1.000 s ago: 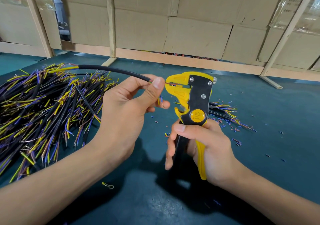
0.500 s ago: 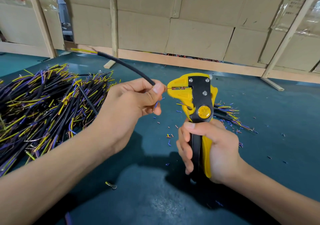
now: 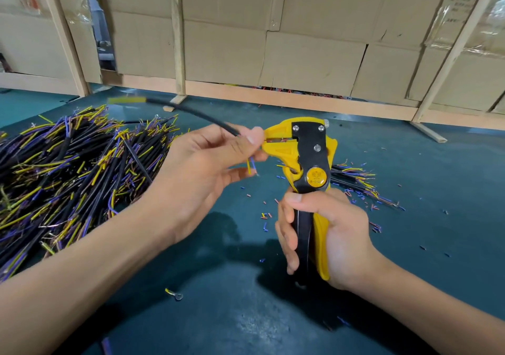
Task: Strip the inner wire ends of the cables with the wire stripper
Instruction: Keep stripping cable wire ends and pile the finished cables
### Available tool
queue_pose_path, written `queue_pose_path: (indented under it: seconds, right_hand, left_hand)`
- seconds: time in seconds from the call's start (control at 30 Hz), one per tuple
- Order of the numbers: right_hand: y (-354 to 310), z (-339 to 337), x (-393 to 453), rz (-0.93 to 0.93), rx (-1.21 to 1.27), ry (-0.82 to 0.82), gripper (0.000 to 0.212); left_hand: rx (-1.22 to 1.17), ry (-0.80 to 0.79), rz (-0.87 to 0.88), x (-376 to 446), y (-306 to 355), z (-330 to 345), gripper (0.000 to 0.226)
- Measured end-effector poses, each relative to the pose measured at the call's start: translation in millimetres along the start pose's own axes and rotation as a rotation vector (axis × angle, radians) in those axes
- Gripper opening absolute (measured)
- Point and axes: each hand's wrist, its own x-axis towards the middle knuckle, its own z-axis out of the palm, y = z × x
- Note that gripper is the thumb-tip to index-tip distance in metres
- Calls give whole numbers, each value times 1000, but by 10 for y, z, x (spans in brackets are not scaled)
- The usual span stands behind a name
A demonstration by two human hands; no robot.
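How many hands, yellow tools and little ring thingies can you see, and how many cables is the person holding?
Hands: 2, left hand and right hand
Wire stripper: 1
Cable held: 1
Ring terminal on the table: 1
Total: 5
The cable pile is too tangled to count.

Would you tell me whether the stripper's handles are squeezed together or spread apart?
Squeezed together: the right hand grips the wire stripper, its handles lying side by side.
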Motion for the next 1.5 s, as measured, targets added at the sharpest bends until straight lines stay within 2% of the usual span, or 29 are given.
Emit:
queue_pose_path:
  seconds: [0.1, 0.23, 0.33, 0.43, 0.63, 0.77, 0.83, 0.97, 1.03, 1.1, 1.5]
  right_hand:
    - [7, 17, -6, -4, -35, 33, 31]
    - [-4, 24, -10, 20, -49, 33, 32]
    - [-9, 19, -4, 47, -37, 0, 32]
    - [-15, 14, -11, 61, -19, -37, 31]
    - [-38, -23, 12, 98, 62, 8, 23]
    - [-24, -36, 13, 69, 84, -12, 26]
    - [-6, -42, 21, 63, 88, -15, 26]
    - [27, -31, 49, 33, 69, -52, 24]
    - [31, -15, 39, 22, 39, -85, 21]
    - [29, -8, 25, 27, 24, -95, 21]
    - [48, -6, 28, 23, -22, -94, 19]
  left_hand:
    - [63, 82, 109, -22, -42, 28, 14]
    - [299, 189, 300, -52, -12, 54, 10]
    - [468, 202, 413, -79, 19, 57, 11]
    - [489, 208, 441, -100, 74, 47, 11]
    - [448, 171, 328, -135, 45, 51, 11]
    - [427, 209, 339, -91, -27, 27, 16]
    - [305, 230, 299, -42, -29, -15, 16]
    - [35, 247, 44, 22, -26, -48, 16]
    - [-99, 215, -20, 30, -29, -43, 16]
    - [-181, 182, -41, 30, -24, -38, 17]
    - [-238, 83, -60, 20, -61, -20, 13]
